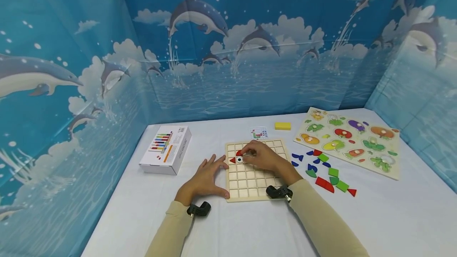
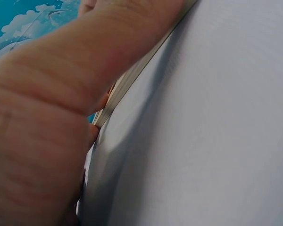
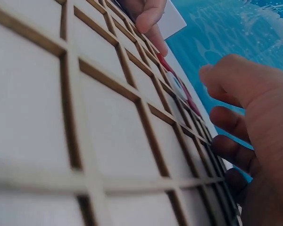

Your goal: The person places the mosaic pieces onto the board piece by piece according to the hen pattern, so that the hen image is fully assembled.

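Observation:
A wooden grid board point(image 1: 248, 183) lies flat before me. In its upper left part sit a red triangle point(image 1: 233, 160), a white tile with an eye point(image 1: 239, 160) and a red piece point(image 1: 239, 153) above the eye. My left hand point(image 1: 205, 181) spreads its fingers along the board's left edge, thumb at the lower corner. Over the upper cells, my right hand point(image 1: 264, 158) has its fingertips beside the red piece and the eye tile. In the right wrist view, loosely bent fingers point(image 3: 231, 123) show nothing between them, and the eye tile point(image 3: 177, 85) lies in the grid.
Right of the board lie loose blue, green and red shapes point(image 1: 333, 172). Beyond them is a vegetable puzzle board point(image 1: 326, 133). A pattern card point(image 1: 258, 132) and a yellow block point(image 1: 283, 126) lie behind the board. At left stands a white box point(image 1: 166, 150).

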`<state>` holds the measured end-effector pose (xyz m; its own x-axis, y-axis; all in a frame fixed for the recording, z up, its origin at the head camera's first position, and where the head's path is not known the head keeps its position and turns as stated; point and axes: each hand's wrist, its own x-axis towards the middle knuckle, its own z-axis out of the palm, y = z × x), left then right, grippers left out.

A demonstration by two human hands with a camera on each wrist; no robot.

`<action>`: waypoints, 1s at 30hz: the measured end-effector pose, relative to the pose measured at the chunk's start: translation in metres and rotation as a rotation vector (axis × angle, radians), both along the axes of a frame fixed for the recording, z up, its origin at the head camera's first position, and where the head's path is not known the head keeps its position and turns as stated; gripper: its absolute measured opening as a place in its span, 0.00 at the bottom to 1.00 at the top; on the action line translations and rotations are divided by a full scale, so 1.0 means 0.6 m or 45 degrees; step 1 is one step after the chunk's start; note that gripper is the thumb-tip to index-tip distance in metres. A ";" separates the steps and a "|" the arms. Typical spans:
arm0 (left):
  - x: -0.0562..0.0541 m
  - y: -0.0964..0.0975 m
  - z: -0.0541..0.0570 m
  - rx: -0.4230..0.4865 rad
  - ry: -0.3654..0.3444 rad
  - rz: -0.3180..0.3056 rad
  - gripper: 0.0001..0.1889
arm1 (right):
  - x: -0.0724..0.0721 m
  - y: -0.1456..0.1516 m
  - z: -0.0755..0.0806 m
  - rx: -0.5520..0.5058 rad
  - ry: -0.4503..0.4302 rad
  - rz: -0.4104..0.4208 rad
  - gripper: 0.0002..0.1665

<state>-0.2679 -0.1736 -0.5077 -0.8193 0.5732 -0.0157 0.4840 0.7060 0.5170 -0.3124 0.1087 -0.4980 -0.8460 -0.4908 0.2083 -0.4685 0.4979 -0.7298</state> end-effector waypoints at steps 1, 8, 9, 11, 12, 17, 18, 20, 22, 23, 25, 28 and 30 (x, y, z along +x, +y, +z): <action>0.000 0.000 0.000 0.003 0.000 0.001 0.47 | 0.003 0.006 0.005 -0.012 0.000 0.015 0.12; 0.004 0.001 -0.002 0.009 0.004 0.009 0.47 | 0.021 0.070 0.034 -0.020 0.084 0.075 0.14; 0.004 0.001 -0.002 0.013 0.005 0.009 0.47 | 0.023 0.081 0.036 -0.012 0.087 0.067 0.14; 0.005 0.001 -0.002 0.028 0.009 0.007 0.47 | 0.026 0.103 0.038 0.001 0.089 0.047 0.13; 0.005 0.002 -0.002 0.035 0.012 0.006 0.47 | 0.028 0.114 0.039 0.010 0.087 0.030 0.13; 0.005 0.003 -0.004 0.034 0.016 0.003 0.46 | 0.040 0.171 0.036 0.064 0.104 -0.064 0.11; 0.004 0.003 -0.004 0.029 0.015 0.003 0.46 | 0.041 0.182 0.035 0.079 0.111 -0.085 0.11; 0.004 0.003 -0.004 0.020 0.016 0.005 0.47 | 0.045 0.206 0.032 0.106 0.111 -0.124 0.10; 0.003 0.003 -0.004 0.024 0.019 0.009 0.47 | 0.049 0.231 0.029 0.131 0.099 -0.164 0.10; 0.003 0.003 -0.004 0.027 0.019 0.010 0.47 | 0.051 0.243 0.028 0.143 0.083 -0.183 0.10; 0.003 0.003 -0.004 0.035 0.021 0.011 0.46 | 0.057 0.269 0.028 0.171 0.052 -0.225 0.10; 0.003 0.002 -0.005 0.038 0.020 0.008 0.47 | 0.068 0.308 0.031 0.221 0.011 -0.298 0.10; 0.003 0.001 -0.005 0.038 0.019 0.006 0.47 | 0.075 0.333 0.032 0.260 -0.008 -0.347 0.10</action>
<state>-0.2664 -0.1728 -0.5107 -0.8222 0.5690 0.0132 0.4881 0.6930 0.5306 -0.2671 0.3086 -0.4785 -0.9527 -0.2778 0.1235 -0.2942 0.7400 -0.6049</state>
